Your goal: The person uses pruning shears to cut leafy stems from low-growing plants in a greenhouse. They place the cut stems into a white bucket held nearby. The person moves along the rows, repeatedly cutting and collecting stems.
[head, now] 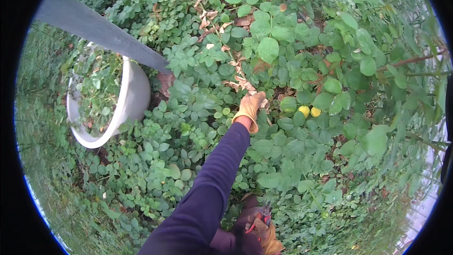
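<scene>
My left hand [248, 108], in a tan leather work glove, reaches out over low green plants. It is closed around the lower end of a dry stem [232, 58] with curled brown leaves, which stretches away up the view through the foliage. Close to my knee, at the bottom, my gloved right hand [270, 239] holds a pair of red-handled pruning shears [260, 221]. Their metal blades point away from me; whether they are apart is too small to tell.
A white round tub [138, 92] holding leafy clippings [99, 88] sits tilted in the view at left. A grey post [106, 28] slants down beside it. Leafy branches [410, 62] crowd the right, near two small yellow spots [309, 111]. Pale paving [421, 212] edges the bed.
</scene>
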The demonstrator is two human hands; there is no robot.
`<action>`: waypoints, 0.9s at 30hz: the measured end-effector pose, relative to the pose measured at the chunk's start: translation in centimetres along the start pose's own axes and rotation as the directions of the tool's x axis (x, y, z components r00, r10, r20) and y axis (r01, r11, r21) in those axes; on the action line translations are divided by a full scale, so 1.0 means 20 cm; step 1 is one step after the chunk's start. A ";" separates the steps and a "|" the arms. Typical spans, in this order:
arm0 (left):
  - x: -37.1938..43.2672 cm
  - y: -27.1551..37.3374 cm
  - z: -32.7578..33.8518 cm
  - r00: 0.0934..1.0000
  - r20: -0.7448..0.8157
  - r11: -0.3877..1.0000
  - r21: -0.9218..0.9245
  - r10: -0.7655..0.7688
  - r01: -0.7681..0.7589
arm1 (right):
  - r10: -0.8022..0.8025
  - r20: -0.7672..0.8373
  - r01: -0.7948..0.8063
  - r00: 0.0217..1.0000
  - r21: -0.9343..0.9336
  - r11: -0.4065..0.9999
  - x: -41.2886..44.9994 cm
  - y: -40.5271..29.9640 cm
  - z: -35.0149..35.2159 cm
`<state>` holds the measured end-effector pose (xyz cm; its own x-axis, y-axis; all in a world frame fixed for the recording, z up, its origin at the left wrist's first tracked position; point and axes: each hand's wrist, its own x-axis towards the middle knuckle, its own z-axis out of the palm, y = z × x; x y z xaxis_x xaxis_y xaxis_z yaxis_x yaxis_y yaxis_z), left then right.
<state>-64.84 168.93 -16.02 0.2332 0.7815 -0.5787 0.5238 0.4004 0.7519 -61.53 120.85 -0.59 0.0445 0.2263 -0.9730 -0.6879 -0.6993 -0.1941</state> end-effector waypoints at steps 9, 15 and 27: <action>-1.23 -0.07 -0.57 0.992 -0.091 0.950 -0.294 0.084 -0.108 | -0.058 0.116 0.081 0.991 -0.199 0.977 -0.20 -0.46 0.10; -2.21 -0.02 -0.77 0.902 0.023 0.653 -0.682 -0.431 0.329 | -0.118 0.368 0.254 0.922 -0.349 0.902 -0.37 -0.72 0.33; -3.40 -0.12 -0.60 0.859 -0.177 0.693 -0.677 -0.480 0.248 | -0.058 0.843 0.845 0.535 -0.535 0.016 -0.70 -1.08 1.16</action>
<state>-91.71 120.58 25.36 -0.1961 0.5640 -0.8021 -0.1341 0.7949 0.5918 -64.09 148.43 20.18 -0.5467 0.7334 -0.4041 0.4142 -0.1826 -0.8917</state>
